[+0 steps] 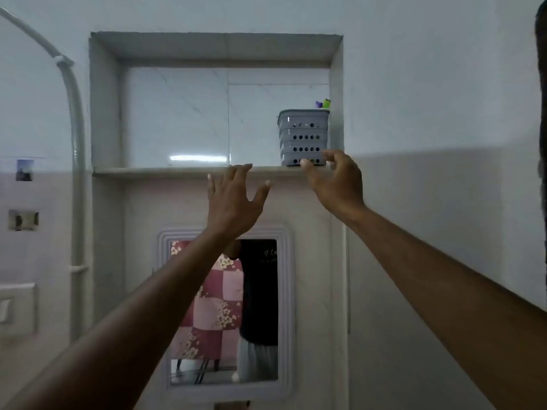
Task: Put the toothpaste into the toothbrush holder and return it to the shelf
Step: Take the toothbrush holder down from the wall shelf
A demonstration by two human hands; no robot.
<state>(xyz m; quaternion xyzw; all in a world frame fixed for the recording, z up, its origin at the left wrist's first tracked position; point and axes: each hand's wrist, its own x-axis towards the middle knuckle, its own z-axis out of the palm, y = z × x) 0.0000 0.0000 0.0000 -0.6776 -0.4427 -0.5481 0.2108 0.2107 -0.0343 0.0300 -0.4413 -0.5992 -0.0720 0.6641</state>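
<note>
A grey perforated toothbrush holder (303, 137) stands upright at the right end of the recessed wall shelf (165, 171). Purple and green tips (323, 103) poke out of its top. The toothpaste itself is hidden from me. My right hand (334, 182) is raised just below and in front of the holder's base, fingers curled and apart, thumb tip at its lower front edge, holding nothing. My left hand (233, 199) is spread open under the shelf's front edge, left of the holder, with fingertips level with the ledge.
The niche has tiled back and side walls (177, 113). A white-framed mirror (225, 312) hangs below the shelf. A white pipe (77, 161) runs down the wall at left, with a switch plate (14, 309) further left.
</note>
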